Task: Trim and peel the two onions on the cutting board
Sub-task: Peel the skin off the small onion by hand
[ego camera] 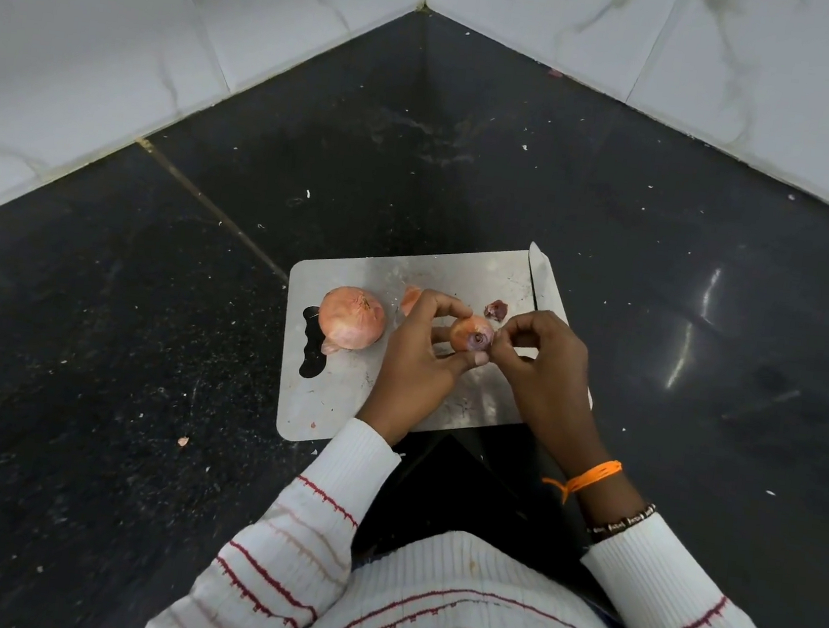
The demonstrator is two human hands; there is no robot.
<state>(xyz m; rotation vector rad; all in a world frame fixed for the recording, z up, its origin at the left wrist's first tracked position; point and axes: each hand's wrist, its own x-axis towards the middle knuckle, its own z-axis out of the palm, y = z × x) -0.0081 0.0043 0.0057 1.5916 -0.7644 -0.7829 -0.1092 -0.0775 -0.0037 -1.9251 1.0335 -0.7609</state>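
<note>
surface: black speckled countertop (141, 334) | on it: steel cutting board (335, 398), scattered peel flecks (183, 441)

On the cutting board (340, 403), one onion (351, 317) lies left, knife (540, 279) right.

My left hand (420, 361) holds the smaller onion (469, 334) above the cutting board (335, 403); my right hand (543, 367) pinches its skin. Larger onion (351, 317) rests unpeeled on the board's left.

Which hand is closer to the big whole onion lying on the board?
The left. The left hand is just beside the big onion, apart from it, holding the smaller onion. The right hand is farther, beyond that smaller onion.
</note>
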